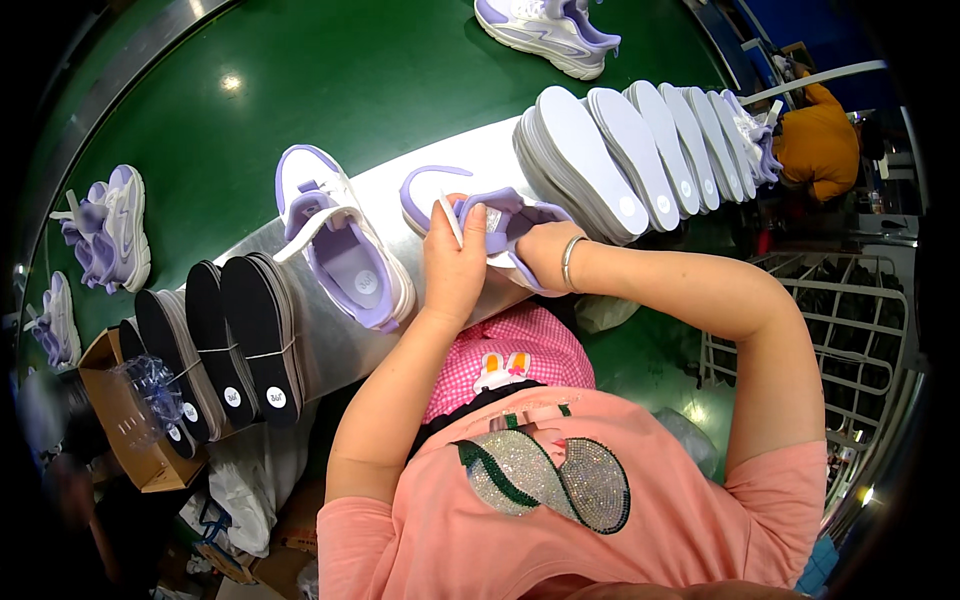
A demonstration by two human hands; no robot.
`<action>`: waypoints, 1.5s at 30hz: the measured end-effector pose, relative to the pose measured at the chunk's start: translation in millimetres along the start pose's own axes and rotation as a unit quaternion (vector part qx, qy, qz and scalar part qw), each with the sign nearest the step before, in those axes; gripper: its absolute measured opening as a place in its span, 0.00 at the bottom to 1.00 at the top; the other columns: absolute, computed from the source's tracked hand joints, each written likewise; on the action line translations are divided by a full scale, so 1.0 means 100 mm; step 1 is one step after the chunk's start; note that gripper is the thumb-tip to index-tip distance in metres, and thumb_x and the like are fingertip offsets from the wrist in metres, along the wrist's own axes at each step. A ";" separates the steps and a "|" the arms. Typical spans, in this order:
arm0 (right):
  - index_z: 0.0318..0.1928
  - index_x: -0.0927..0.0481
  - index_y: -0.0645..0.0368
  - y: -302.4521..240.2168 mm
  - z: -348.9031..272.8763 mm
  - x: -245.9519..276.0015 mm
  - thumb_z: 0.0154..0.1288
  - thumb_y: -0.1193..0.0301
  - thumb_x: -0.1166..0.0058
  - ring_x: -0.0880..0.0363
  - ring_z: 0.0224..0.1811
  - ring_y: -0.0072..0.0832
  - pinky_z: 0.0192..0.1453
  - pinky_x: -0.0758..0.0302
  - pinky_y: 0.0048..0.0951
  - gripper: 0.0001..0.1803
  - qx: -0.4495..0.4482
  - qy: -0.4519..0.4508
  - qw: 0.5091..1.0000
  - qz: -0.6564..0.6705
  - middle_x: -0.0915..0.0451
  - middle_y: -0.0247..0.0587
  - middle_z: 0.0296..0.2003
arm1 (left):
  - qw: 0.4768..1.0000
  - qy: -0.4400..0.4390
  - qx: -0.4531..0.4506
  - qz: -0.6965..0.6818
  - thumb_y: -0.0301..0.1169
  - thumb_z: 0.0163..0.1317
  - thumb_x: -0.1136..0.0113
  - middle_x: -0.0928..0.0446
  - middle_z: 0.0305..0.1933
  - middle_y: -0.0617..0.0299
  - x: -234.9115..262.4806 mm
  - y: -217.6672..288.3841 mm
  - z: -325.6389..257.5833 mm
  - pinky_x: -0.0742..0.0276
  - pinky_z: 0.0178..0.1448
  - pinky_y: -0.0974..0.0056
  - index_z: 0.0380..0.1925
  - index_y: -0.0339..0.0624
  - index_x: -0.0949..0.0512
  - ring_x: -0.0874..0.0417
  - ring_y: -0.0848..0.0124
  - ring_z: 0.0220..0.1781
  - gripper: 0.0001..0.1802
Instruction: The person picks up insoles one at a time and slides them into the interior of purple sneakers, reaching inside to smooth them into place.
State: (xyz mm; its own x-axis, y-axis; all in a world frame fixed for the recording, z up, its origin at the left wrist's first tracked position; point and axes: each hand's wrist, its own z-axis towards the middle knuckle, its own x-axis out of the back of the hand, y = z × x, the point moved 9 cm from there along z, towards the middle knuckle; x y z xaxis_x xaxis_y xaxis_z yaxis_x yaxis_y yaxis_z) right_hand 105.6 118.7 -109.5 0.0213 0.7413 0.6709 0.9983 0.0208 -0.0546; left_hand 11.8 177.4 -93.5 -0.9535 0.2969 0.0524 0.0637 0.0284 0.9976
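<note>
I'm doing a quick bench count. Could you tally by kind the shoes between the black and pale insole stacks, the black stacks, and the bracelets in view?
Shoes: 2 (one lying, one held)
Black insole stacks: 4 (leftmost partly hidden)
Bracelet: 1
Total: 7

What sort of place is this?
Likely a shoe factory's assembly line: stacked white insoles and banded black insoles line a metal ledge, and white-and-purple sneakers sit along a long green surface, possibly a conveyor.
</note>
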 end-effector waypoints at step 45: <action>0.41 0.28 0.59 0.60 -0.84 1.68 0.49 0.70 0.46 0.34 0.48 0.42 0.52 0.37 0.37 0.16 0.237 0.512 0.809 0.164 0.30 0.47 0.45 | 0.800 0.096 -0.040 0.591 0.39 0.51 0.48 0.24 0.29 0.48 1.42 1.32 1.27 0.29 0.37 0.53 0.39 0.36 0.32 0.23 0.50 0.32 0.19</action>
State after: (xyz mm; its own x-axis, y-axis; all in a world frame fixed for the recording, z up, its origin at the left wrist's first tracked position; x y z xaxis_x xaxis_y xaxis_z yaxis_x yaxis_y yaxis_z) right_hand 173.9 188.3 62.5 0.5573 -0.1804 0.8105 0.8018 0.3703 -0.4690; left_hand -77.8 344.3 39.4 -0.2683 -0.0803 0.9600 0.9427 -0.2268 0.2445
